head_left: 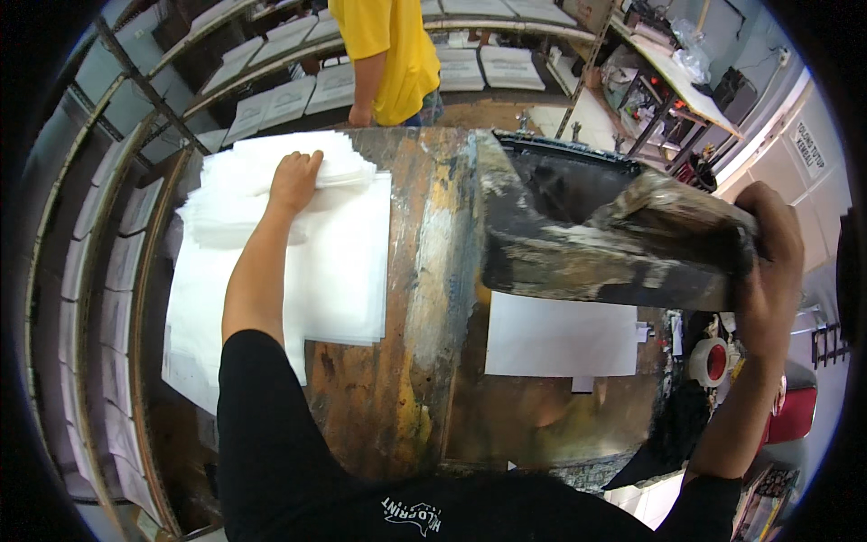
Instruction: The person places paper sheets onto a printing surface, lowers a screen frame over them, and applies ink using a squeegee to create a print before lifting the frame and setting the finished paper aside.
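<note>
Far left on the wooden table lies a thick, uneven pile of white sheets [339, 262]. My left hand [295, 183] reaches to its upper part, fingers bent and closed on the edge of a top sheet. At the right, my right hand [775, 239] grips the near right corner of a dark, ink-stained screen printing frame [578, 266]. This frame is tilted up off the printing board, its far side by the hinge clamps. Below it, a single white sheet [562, 339] lies flat on the board, next to small paper tabs [582, 384].
A roll of tape [711, 361] lies at the board's right edge beside a black cloth [677, 425]. Racks with printed sheets [510, 68] stand behind and along the left. A person in a yellow shirt [393, 63] stands beyond the table. A red chair [792, 414] is at right.
</note>
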`<state>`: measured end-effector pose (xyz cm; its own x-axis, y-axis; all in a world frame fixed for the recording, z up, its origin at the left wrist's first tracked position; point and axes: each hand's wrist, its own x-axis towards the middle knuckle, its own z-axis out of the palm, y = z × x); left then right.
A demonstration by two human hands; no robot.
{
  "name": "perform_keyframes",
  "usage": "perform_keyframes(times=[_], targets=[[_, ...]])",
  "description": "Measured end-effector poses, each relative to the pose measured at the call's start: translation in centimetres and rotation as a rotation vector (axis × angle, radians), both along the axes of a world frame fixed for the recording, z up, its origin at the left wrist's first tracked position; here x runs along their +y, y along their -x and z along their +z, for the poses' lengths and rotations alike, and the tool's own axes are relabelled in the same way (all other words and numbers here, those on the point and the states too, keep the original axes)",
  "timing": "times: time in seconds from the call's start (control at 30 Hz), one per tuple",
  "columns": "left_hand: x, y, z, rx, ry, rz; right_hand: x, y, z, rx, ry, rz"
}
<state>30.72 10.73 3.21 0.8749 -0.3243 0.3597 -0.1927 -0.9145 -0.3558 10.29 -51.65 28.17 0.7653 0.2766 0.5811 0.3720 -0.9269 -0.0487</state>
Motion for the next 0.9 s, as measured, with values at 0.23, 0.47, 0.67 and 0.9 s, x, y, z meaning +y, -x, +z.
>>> perform_keyframes(times=[0.23,0.47,0.67,0.9], targets=[[0.8,5.0,7.8,-0.424,0.105,-0.192,2.7,0.4,1.0,-0.032,-0.026,0.023],[0.1,9.7,21.9,-0.75,0.033,-0.189,2.7,1.1,0.6,-0.028,0.017,-0.01],[-0.8,17.7,32.9,-0.957,-0.07,-0.14,2.2,1.6,0.4,-0.1,0.017,0.073],[-2.6,28.6,39.7,-0.773,-0.045,-0.003,1.5,1.0,-0.4,-0.097,0.06,0.069]])
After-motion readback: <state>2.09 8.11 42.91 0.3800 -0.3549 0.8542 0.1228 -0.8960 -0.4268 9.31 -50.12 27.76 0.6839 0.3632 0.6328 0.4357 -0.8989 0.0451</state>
